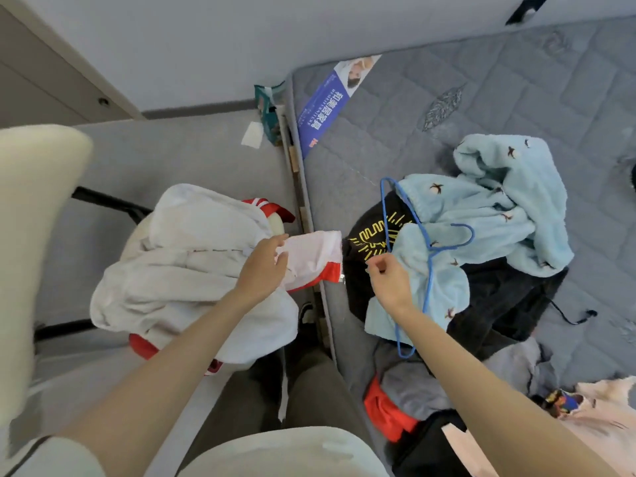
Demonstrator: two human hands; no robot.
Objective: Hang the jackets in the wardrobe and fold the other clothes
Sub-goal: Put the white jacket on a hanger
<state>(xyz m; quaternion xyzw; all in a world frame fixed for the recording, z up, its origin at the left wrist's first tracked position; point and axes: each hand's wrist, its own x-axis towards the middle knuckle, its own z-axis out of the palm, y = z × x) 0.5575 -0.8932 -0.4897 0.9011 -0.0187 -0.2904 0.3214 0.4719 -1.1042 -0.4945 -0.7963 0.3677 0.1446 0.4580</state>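
White jacket (192,263), red-trimmed: bunched beside the bed (481,98), sleeve end gripped by the left hand (265,266). Right hand (382,273): apart, fingers curled just beside the blue hanger (430,256) on the bed's clothes; whether it pinches anything is unclear. Step, seemingly: hanging the jacket, so next lift the hanger and feed it into the shoulders.

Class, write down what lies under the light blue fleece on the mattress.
A black garment with a yellow print shows from under the light blue fleece, on the mattress. Anything else beneath is covered.
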